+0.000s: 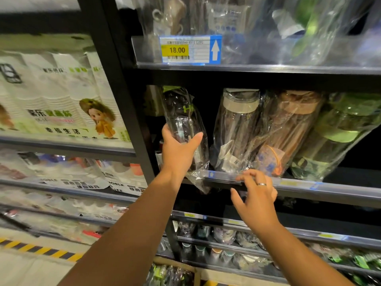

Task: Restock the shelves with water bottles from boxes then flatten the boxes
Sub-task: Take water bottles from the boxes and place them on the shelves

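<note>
Black metal shelf point(340, 193) is being restocked; bagged bottles point(243, 129) are leant together on it. At their nine o'clock a bottle point(181, 120) in a clear bag is gripped low by the left hand point(179, 153). The right hand point(255, 199), at five o'clock, is held empty, fingers loose. Next, the bottle likely must be stood beside them.
</note>
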